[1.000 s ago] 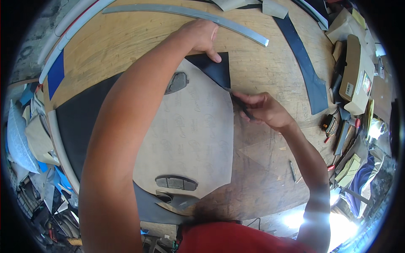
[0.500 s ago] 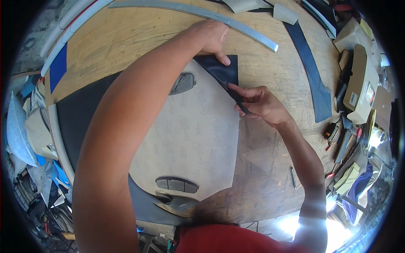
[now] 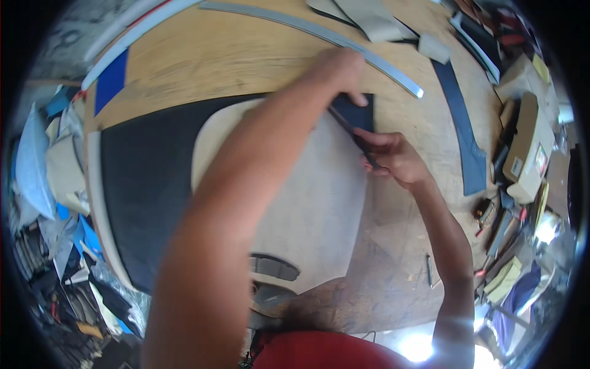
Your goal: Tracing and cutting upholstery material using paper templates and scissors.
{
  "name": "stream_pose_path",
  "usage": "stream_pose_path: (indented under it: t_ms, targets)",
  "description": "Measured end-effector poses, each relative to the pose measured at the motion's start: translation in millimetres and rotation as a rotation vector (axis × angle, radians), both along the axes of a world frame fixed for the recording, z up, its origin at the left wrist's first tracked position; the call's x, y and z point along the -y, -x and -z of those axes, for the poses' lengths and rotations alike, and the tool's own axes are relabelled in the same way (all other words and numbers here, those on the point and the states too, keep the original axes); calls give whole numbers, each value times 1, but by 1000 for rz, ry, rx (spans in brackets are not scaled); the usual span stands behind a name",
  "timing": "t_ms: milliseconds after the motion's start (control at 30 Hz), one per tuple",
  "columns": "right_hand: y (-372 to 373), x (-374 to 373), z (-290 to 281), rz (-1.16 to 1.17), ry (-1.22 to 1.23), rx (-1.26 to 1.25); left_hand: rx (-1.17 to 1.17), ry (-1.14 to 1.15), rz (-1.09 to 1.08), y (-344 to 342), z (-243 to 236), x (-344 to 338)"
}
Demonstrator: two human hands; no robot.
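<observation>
A pale paper template [image 3: 319,209] lies on a large black sheet [image 3: 153,184] of leather-like material. My right hand [image 3: 396,161] is closed around black scissors [image 3: 364,146] at the template's upper right edge, where the black corner sticks out. Their blades are hard to make out. My left hand [image 3: 344,71] is stretched over the far edge of that corner, its thumb apart from the fingers and touching the black material. A dark brake pad [image 3: 275,267] rests on the template's near part. My left forearm hides the middle of the template.
Across the table's far side runs a metal straightedge [image 3: 307,27]. A dark strip [image 3: 458,129] lies to the right, near a cardboard box [image 3: 525,147] and small tools. A pen [image 3: 429,270] lies near my right forearm. Scraps are piled at left [image 3: 67,166].
The view has shifted, so the table appears further right and lower. The scissors sit slightly further along the template edge. My left forearm now covers the upper brake pad.
</observation>
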State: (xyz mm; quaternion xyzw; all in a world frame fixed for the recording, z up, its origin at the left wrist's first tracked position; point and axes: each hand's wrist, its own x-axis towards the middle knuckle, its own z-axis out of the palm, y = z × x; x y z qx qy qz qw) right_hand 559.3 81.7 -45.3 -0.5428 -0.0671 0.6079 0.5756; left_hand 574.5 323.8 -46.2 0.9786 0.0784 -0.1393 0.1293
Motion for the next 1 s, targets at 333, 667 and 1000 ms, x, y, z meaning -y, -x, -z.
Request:
stream_pose_path:
  t_ms: [333,667,1000]
  targets:
    - [55,-25,-60,-182,264,842,1084,-88,-512,165,-29,-25]
    - [188,-117,-55,35,32,-174,230,-339,-636,378,36,-175]
    - [263,-241,-9,320,-27,-6,296,-315,-633,376,45,-173]
